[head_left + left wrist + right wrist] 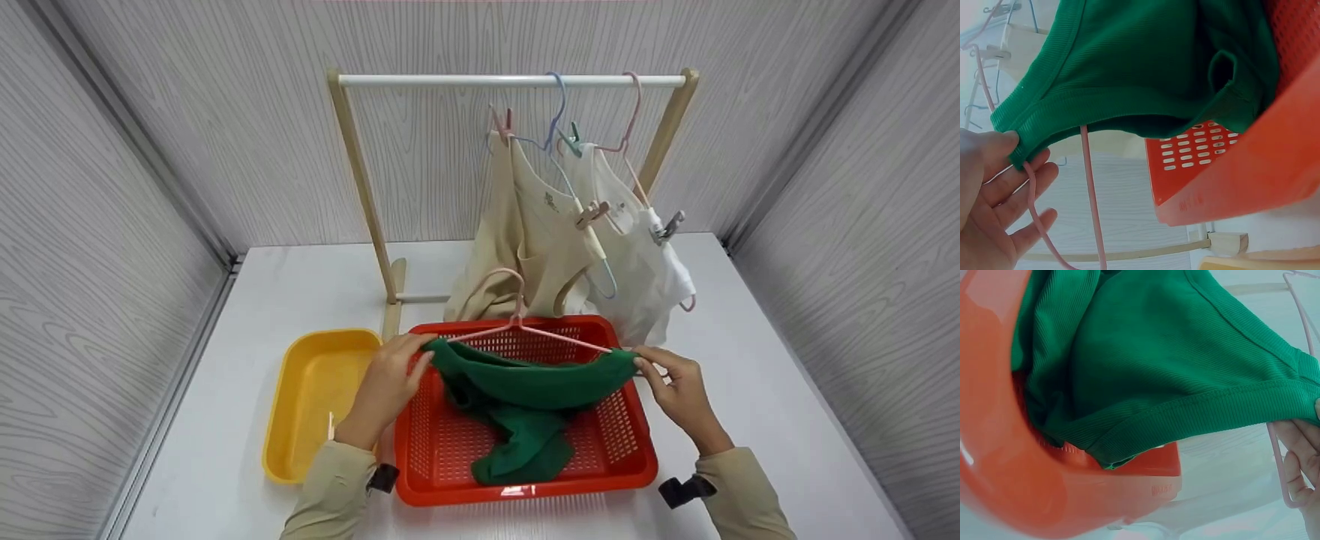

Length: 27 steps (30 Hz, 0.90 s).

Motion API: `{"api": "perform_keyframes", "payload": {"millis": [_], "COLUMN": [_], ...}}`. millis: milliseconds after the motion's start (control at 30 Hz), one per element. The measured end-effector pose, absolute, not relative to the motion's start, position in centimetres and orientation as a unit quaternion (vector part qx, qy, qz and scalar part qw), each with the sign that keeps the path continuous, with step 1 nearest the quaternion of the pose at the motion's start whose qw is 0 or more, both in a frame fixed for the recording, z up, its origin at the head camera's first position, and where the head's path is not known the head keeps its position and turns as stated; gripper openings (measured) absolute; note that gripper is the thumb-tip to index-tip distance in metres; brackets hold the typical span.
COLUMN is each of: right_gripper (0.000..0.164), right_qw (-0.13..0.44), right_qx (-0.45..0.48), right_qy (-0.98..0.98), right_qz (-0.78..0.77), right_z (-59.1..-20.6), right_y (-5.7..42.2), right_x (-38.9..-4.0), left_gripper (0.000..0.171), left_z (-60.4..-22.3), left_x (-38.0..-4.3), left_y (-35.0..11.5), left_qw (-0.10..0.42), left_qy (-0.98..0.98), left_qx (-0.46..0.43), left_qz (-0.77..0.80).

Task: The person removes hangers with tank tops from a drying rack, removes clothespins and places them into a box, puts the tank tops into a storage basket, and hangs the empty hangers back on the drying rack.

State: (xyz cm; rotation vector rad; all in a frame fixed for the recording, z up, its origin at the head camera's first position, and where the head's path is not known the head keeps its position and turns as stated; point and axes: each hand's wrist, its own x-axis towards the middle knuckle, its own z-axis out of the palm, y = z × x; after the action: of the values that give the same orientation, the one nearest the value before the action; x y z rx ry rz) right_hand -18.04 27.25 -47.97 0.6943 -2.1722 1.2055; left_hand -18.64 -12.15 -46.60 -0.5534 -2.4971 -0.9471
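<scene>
A green ribbed tank top (536, 384) hangs by its straps on a pink hanger (517, 322), its lower part drooping into a red basket (525, 491). My left hand (386, 382) pinches one strap at the hanger's left end; in the left wrist view the thumb (1002, 143) presses the cloth and the pink wire runs past the fingers. At the other end my right hand (679, 390) pinches the other strap. The right wrist view shows the right fingers (1292, 475) beneath the green cloth, beside the hanger's looped end. The hanger's hook points away, free of the rail.
Behind the basket stands a rack with a white rail (450, 80) and wooden legs. From it hang a beige top (551, 217) on a blue hanger and a white top (626, 247) on a pink one, both with clothespins (592, 215). A yellow tray (300, 420) lies left.
</scene>
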Motion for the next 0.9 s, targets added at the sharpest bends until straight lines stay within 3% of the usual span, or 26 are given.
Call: {"api": "perform_keyframes", "payload": {"millis": [367, 900], "right_gripper": [0.025, 0.028], "right_qw": [0.273, 0.277], "right_qx": [0.266, 0.278], "right_qy": [-0.802, -0.806], "right_qz": [0.459, 0.443], "right_z": [-47.6, -47.7], "right_y": [26.9, 26.4], "right_x": [-18.2, -18.3], "left_gripper": [0.018, 0.018], "left_z": [-46.2, -45.4], "left_x": [-18.7, -18.6], "left_y": [-11.5, -9.4], "left_qw": [0.233, 0.187], "left_qy": [-0.891, -0.862], "left_qx": [-0.215, -0.257], "left_qz": [-0.325, -0.395]}}
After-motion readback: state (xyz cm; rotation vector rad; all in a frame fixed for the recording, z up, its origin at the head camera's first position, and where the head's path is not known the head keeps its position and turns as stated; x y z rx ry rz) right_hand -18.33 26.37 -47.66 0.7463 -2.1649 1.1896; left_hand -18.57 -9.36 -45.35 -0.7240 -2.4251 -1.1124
